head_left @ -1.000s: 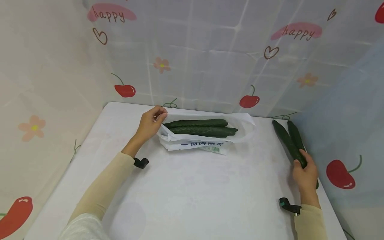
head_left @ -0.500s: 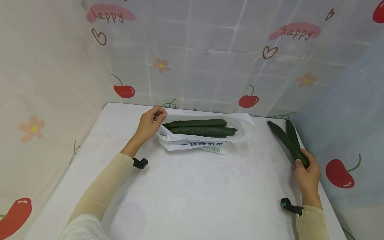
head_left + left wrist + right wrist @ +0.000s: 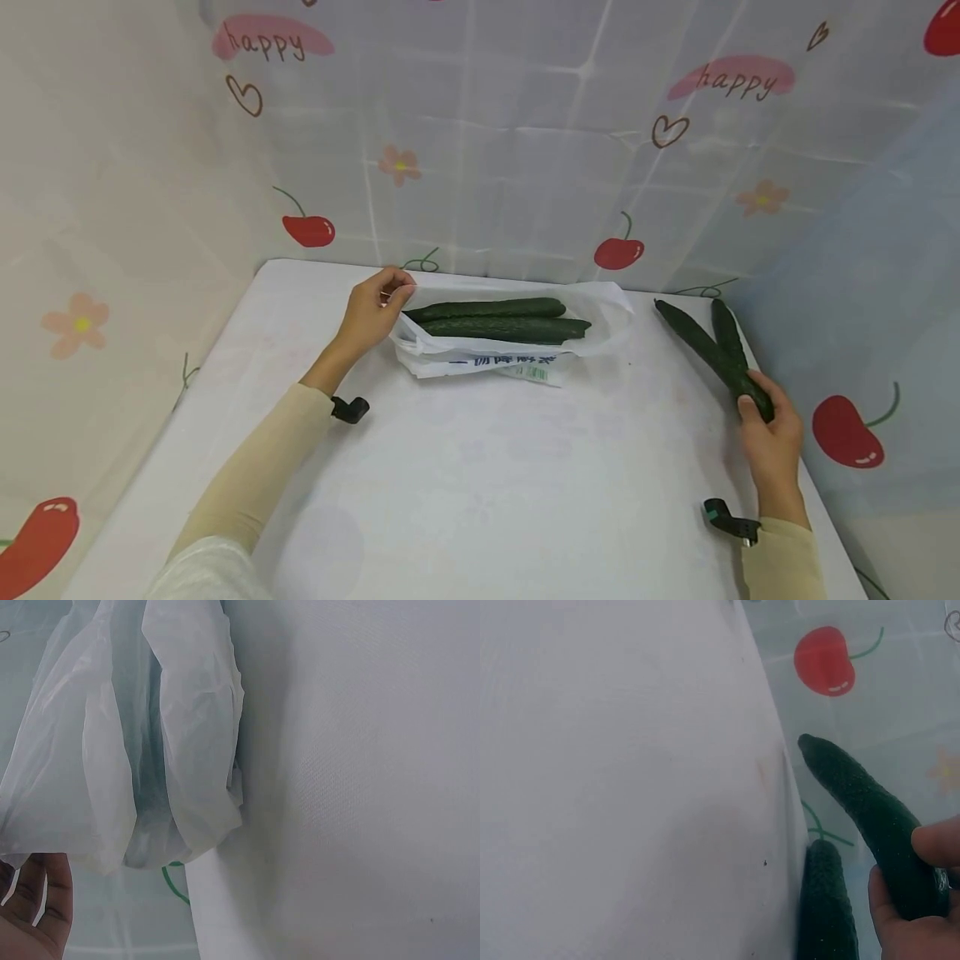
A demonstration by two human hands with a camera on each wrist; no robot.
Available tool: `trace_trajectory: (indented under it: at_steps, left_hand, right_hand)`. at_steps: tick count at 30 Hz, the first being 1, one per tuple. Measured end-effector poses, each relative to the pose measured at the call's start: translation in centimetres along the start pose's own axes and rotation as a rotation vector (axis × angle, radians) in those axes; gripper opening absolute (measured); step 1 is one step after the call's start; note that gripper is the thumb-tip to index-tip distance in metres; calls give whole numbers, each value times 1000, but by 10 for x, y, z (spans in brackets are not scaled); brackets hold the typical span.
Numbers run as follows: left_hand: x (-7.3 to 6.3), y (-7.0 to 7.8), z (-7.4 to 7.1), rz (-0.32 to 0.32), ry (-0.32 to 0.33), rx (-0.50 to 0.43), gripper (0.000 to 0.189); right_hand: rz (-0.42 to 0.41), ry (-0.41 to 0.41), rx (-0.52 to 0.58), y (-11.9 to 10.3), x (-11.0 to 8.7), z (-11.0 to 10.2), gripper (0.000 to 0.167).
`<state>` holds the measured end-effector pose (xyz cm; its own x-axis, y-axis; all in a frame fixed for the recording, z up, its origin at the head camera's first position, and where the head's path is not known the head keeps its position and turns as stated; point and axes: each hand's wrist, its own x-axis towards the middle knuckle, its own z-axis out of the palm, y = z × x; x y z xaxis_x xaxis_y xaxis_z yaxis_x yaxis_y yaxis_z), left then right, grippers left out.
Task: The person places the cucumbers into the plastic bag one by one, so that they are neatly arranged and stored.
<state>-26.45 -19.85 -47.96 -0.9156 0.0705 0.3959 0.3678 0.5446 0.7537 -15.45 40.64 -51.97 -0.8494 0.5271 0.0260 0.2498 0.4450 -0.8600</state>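
Note:
At the back of the table, a white plastic bag lies on its side with its mouth spread. Two dark green cucumbers show inside it. My left hand pinches the bag's left edge between thumb and fingers; in the left wrist view the bag hangs in folds from the fingers. Over at the right, my right hand grips a cucumber by its near end, its far end pointing back and left. Another cucumber lies by the table's right edge, partly covered by the held one in the head view.
The white-covered table meets a patterned curtain at the back. A bluish-grey curtain runs close along the right edge, beside the cucumbers. A pale curtain stands on the left. Each wrist carries a small black camera.
The held cucumber's far end has swung left, away from the lying cucumber, and the right hand has shifted slightly right. The left hand keeps its pinch on the bag.

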Motion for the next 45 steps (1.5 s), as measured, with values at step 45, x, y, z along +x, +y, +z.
trace_trajectory:
  at_steps: [45]
  left_hand:
    - [0, 0, 0, 11, 4, 5, 17]
  right_hand:
    - [-433, -139, 555, -79, -24, 2, 42]
